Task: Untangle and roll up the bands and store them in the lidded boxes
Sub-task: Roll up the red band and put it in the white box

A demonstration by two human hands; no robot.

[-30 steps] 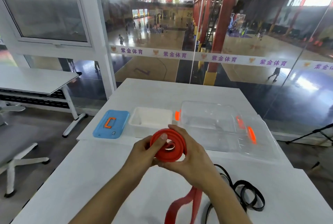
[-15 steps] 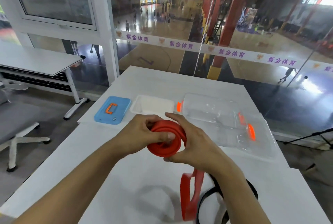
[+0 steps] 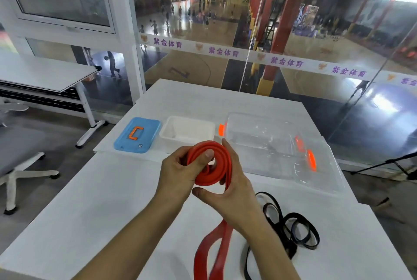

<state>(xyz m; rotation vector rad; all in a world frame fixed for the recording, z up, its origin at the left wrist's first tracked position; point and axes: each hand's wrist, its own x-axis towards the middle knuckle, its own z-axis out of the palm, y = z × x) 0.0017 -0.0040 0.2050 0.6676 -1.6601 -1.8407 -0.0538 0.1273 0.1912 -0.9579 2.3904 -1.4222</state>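
Observation:
A red band (image 3: 216,162) is partly wound into a coil, held above the white table (image 3: 117,189). My left hand (image 3: 180,173) grips the coil's left side, thumb pressed on its face. Cupping the coil from the right and below is my right hand (image 3: 234,191), its fingers behind the roll. The band's loose end hangs down to the table near the front edge. A tangled black band (image 3: 293,228) lies on the table to the right of my right forearm. Behind the coil stand an open white box (image 3: 187,131) and a large clear box (image 3: 266,142) with orange clips.
A blue lid (image 3: 137,135) with an orange handle lies left of the white box. A clear lid (image 3: 325,167) leans against the clear box's right side. Glass wall runs behind the table. An office chair (image 3: 13,162) and another table (image 3: 45,74) stand at left.
The coil has been turned further in my hands. My left thumb moved onto its face, and my right hand shifted lower around it. The loose red end swung on the table.

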